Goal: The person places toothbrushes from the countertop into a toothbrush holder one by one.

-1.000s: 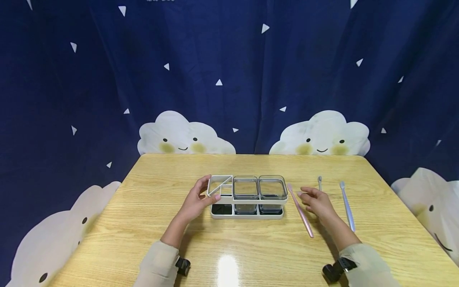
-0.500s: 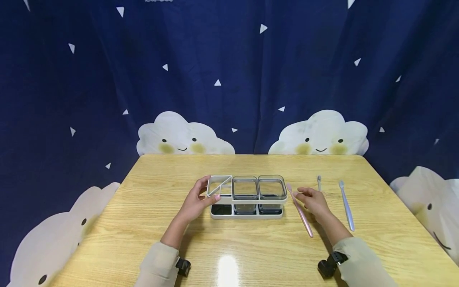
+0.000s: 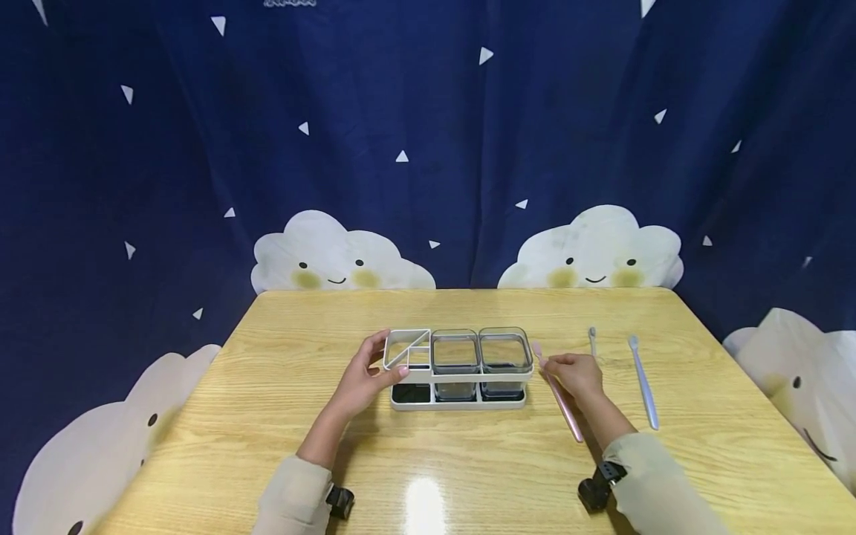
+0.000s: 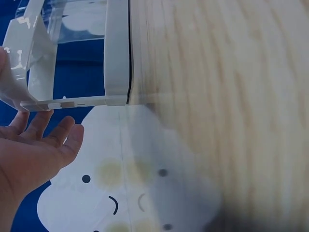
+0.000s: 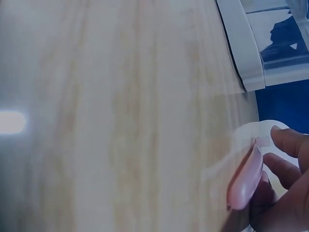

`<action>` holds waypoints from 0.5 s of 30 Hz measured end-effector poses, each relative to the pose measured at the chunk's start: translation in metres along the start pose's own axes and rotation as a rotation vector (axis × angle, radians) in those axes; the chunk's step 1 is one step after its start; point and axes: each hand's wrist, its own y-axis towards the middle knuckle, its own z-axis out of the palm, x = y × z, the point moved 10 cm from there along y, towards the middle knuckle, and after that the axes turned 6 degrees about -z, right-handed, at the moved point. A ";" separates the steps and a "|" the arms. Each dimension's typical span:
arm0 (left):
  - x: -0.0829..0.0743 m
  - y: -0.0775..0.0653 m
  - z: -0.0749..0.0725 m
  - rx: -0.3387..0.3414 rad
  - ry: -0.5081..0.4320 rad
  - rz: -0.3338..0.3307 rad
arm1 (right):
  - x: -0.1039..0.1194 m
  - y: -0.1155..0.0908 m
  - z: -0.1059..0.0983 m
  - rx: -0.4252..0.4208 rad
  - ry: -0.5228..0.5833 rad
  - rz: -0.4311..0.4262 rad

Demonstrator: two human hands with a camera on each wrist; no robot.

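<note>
A white toothbrush holder (image 3: 461, 377) with two clear square cups (image 3: 504, 349) stands mid-table. At its left end my left hand (image 3: 361, 375) grips the upper frame, thumb on the front and fingers round the side; the left wrist view shows those fingers (image 4: 60, 133) against the end. Right of the holder lies a pink toothbrush (image 3: 565, 409), bristle end away from me. My right hand (image 3: 578, 375) pinches near its neck, though the exact contact is partly hidden. In the right wrist view the pink handle (image 5: 246, 181) lies low beside my fingers.
A blue toothbrush (image 3: 645, 386) lies farther right on the wooden table (image 3: 301, 327). Another, greyish toothbrush (image 3: 592, 340) is partly hidden behind my right hand. A dark blue curtain (image 3: 361, 111) with clouds hangs behind the table.
My right hand has moved left onto the pink toothbrush, and its fingers have closed together. My left hand stays on the holder. The view has shifted slightly.
</note>
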 end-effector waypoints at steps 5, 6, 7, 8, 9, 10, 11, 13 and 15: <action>0.001 0.000 0.000 0.005 -0.003 -0.016 | 0.004 -0.002 0.000 -0.019 -0.064 -0.013; 0.000 0.000 0.000 0.009 -0.007 -0.021 | 0.006 -0.002 0.000 -0.019 -0.085 -0.021; -0.001 0.000 0.000 0.014 -0.016 -0.024 | 0.008 -0.002 0.000 -0.021 -0.110 -0.031; -0.003 -0.001 0.001 0.020 -0.022 -0.028 | 0.008 -0.002 0.000 -0.024 -0.136 -0.039; -0.007 -0.003 0.001 0.025 -0.019 -0.027 | 0.009 -0.002 0.000 -0.027 -0.160 -0.047; -0.011 -0.004 0.002 0.031 -0.019 -0.029 | 0.010 -0.002 0.000 -0.029 -0.181 -0.053; -0.015 -0.006 0.002 0.035 -0.020 -0.032 | 0.010 -0.001 0.000 -0.030 -0.202 -0.061; -0.023 -0.010 0.003 0.040 -0.016 -0.035 | 0.010 -0.001 0.000 -0.036 -0.233 -0.070; -0.029 -0.012 0.003 0.040 -0.001 -0.039 | 0.010 0.000 0.000 -0.037 -0.250 -0.080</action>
